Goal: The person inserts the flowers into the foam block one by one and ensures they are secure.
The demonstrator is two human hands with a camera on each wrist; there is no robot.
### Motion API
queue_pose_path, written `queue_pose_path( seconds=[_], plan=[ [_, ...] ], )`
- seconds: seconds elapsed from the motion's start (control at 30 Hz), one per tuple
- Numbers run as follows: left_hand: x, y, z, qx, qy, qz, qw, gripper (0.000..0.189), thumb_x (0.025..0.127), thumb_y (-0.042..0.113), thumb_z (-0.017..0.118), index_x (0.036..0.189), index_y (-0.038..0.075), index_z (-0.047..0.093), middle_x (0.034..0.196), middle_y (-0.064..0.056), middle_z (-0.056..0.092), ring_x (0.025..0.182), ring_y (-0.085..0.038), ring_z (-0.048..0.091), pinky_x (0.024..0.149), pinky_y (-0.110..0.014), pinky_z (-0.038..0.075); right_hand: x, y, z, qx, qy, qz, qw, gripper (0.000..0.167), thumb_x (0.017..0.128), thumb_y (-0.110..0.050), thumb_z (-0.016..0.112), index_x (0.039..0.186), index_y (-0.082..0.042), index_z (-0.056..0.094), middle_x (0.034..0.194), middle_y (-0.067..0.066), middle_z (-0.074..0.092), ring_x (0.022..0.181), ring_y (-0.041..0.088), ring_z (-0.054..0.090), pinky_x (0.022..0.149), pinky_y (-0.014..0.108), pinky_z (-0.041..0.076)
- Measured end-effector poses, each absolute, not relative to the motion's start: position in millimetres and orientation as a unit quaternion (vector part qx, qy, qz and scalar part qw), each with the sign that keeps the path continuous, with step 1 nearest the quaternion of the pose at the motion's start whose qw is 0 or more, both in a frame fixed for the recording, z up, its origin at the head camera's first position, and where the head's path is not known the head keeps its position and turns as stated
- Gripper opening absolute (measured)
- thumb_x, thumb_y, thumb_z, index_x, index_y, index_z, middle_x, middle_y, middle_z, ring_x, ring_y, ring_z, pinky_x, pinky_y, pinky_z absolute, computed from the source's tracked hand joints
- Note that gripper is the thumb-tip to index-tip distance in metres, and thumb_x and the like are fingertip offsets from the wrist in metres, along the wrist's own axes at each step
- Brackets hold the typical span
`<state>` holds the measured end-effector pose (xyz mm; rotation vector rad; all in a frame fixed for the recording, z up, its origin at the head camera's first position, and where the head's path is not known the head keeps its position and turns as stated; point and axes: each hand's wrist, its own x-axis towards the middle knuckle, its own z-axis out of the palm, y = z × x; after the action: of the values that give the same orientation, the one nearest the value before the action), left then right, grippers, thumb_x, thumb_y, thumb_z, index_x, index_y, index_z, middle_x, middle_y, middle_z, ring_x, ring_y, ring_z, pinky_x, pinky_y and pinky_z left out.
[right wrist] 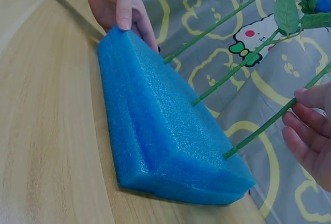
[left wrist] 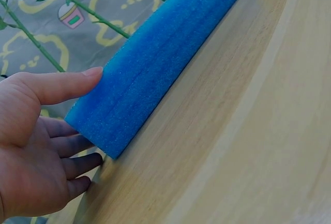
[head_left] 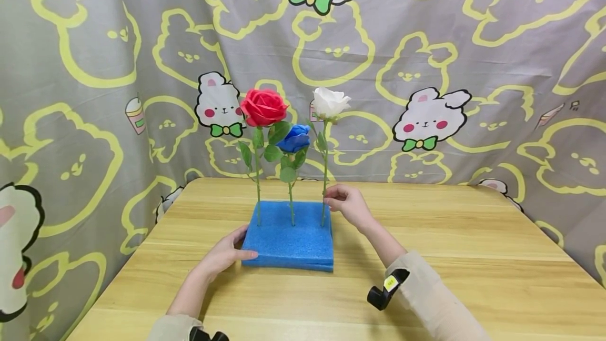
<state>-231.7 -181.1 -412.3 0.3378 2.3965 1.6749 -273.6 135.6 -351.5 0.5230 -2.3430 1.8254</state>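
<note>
A blue foam block (head_left: 289, 243) lies on the table with three artificial roses standing upright in it. The red rose (head_left: 265, 108) is on the left, the shorter blue rose (head_left: 294, 139) in the middle and the white rose (head_left: 330, 103) on the right. My left hand (head_left: 229, 251) grips the block's left side, its thumb (left wrist: 85, 83) on the top face and its fingers along the side. With thumb and fingertips, my right hand (head_left: 347, 205) pinches the white rose's stem (right wrist: 264, 127) above the foam. The white bloom is outside both wrist views.
A wooden table (head_left: 454, 236) extends around the block. Behind it hangs a grey curtain (head_left: 369, 41) with yellow outlines and cartoon rabbits. A black wrist camera (head_left: 385, 289) sits on the right sleeve.
</note>
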Motion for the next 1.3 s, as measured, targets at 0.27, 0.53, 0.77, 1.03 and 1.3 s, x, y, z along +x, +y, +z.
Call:
queue_pose_path(
  seconds=[0.27,0.53,0.77,1.03,1.3],
  plan=[
    [-234,-181,-413,0.110,0.809,0.568,0.101,0.085,0.077,0.016,0.075,0.142,-0.006,0.026,0.145,-0.026,0.028,0.134,-0.039,0.024,0.107,-0.053,0.019,-267,135,-347,0.172,-0.786,0.593,0.043,0.020,0.086,0.001,0.061,0.102,0.013,0.060,0.094,0.021,0.064,0.091,0.039,0.060,0.078,0.052,0.049],
    [-235,-180,-412,0.106,0.810,0.568,0.104,0.086,0.076,0.017,0.076,0.142,-0.006,0.026,0.146,-0.025,0.026,0.135,-0.038,0.021,0.107,-0.052,0.017,-278,137,-359,0.167,-0.796,0.581,0.040,0.022,0.087,-0.006,0.064,0.103,0.008,0.061,0.095,0.016,0.064,0.088,0.027,0.062,0.077,0.050,0.050],
    [-235,-181,-413,0.109,0.807,0.571,0.105,0.085,0.076,0.017,0.075,0.142,-0.006,0.027,0.145,-0.026,0.028,0.134,-0.039,0.024,0.106,-0.053,0.019,-281,135,-359,0.159,-0.803,0.574,0.036,0.025,0.087,-0.007,0.063,0.105,0.010,0.060,0.096,0.016,0.065,0.087,0.022,0.063,0.075,0.042,0.052],
    [-232,-180,-411,0.115,0.816,0.557,0.099,0.085,0.078,0.022,0.073,0.142,-0.007,0.025,0.144,-0.026,0.030,0.132,-0.039,0.027,0.105,-0.052,0.022,-280,136,-357,0.158,-0.805,0.571,0.033,0.025,0.088,-0.009,0.063,0.105,0.010,0.060,0.096,0.017,0.065,0.087,0.024,0.062,0.070,0.031,0.053],
    [-232,-180,-395,0.081,0.865,0.495,0.011,0.077,0.090,0.037,0.059,0.144,-0.005,0.022,0.146,-0.024,0.026,0.133,-0.040,0.025,0.106,-0.051,0.022,-280,147,-361,0.171,-0.804,0.568,0.043,0.023,0.090,-0.010,0.060,0.105,0.007,0.062,0.096,0.019,0.065,0.092,0.035,0.062,0.077,0.048,0.051]
  ],
)
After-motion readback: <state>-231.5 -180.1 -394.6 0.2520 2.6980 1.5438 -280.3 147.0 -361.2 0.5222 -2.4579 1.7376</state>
